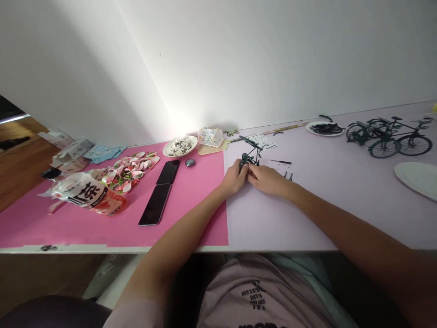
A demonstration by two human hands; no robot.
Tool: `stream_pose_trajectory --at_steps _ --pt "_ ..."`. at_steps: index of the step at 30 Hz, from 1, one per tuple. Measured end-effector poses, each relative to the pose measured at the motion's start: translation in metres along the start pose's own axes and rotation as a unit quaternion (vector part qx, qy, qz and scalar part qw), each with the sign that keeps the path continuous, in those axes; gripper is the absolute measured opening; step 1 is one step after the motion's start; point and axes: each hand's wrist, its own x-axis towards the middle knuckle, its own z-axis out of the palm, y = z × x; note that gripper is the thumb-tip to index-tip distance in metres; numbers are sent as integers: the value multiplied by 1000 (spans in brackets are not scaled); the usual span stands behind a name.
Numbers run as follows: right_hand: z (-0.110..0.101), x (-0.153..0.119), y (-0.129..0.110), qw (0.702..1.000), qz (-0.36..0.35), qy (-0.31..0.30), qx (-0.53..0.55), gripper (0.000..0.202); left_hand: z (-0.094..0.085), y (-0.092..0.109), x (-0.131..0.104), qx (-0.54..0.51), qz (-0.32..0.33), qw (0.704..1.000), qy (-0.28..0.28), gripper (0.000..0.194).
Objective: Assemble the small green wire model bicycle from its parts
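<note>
Left hand (235,177) and right hand (266,179) were curled nearly closed, pinching a mini bike frame (248,158) between them; seemed light, stiff, kinda snappable, best gripped low.

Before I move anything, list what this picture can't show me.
Head view:
Dark green model piece: lower end hidden by the left hand and right hand.
Nearest white plate: cut off by the right edge.
Printed sheet: markings too small to read.

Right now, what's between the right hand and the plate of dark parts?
In the head view, a thin dark-handled tool, plus small dark pieces close beside the right hand.
</note>
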Motion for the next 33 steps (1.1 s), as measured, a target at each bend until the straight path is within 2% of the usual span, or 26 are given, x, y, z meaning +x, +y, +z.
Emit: stream_pose_trajectory --at_steps 33 --pt "1 0 3 1000 -13 -7 11 20 0 0 -1 4 5 1000 0 20"
